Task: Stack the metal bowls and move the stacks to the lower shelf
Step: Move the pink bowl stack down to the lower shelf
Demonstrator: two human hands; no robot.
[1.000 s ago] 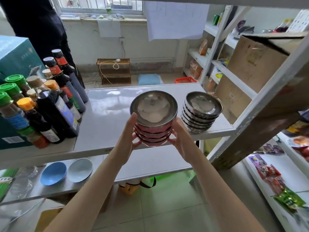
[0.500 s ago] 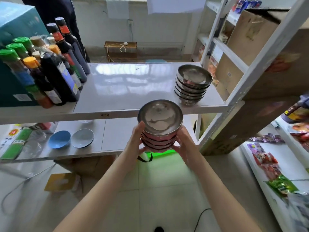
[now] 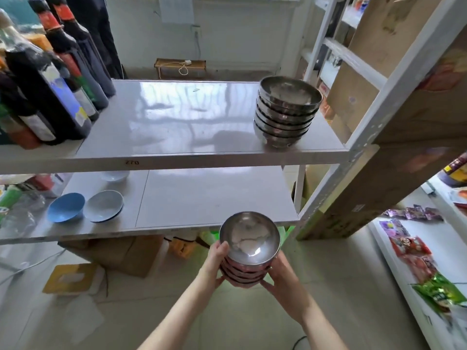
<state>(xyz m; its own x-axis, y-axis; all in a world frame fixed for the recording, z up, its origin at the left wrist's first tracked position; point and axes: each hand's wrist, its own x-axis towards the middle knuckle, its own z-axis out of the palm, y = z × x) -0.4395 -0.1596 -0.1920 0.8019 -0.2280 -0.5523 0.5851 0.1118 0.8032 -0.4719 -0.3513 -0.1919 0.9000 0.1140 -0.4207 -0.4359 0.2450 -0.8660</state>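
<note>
Roughly halfway, by the look of it. One stack of metal bowls [image 3: 249, 251] held in the air just in front of the near edge of the lower shelf [image 3: 214, 195], not yet set down; left hand [image 3: 214, 261] and right hand [image 3: 283, 281] each closed against a side, grip cupping the lower bowls. Second stack [image 3: 286, 112] resting at the right end of the upper shelf [image 3: 164, 122], untouched. Left: placing this stack, then fetching the other. Blue bowl [image 3: 66, 207] and grey bowl [image 3: 103, 205] sitting on the lower shelf's left part.

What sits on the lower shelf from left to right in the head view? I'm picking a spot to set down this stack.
Blue bowl → grey bowl → bare stretch of the lower shelf, with the held stack of metal bowls just off its front right edge.
</note>
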